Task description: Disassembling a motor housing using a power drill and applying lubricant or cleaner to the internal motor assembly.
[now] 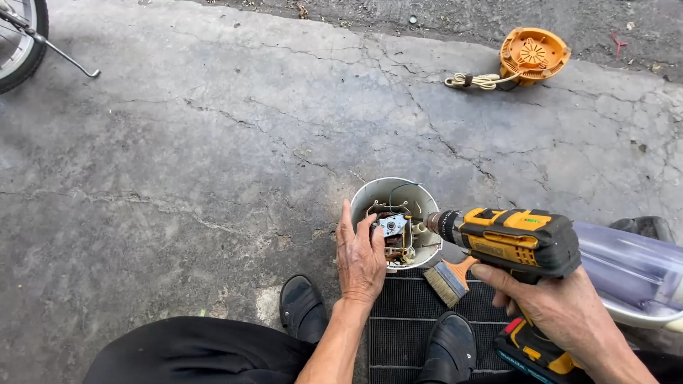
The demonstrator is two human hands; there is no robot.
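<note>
A white round appliance housing (370, 192) stands open on the concrete, showing a small motor, a metal bracket and wires inside. My left hand (359, 257) rests on its near rim, fingers touching the metal bracket (392, 225). My right hand (562, 307) grips the handle of a yellow and black cordless drill (514, 242). The drill's chuck points left into the housing, close to the bracket.
A paintbrush (449, 279) lies on a black ribbed mat (405, 320) between my black shoes. A clear plastic container (629, 274) sits at right. An orange round base with a coiled cord (532, 55) lies at far right. A bicycle wheel and kickstand (28, 39) are top left.
</note>
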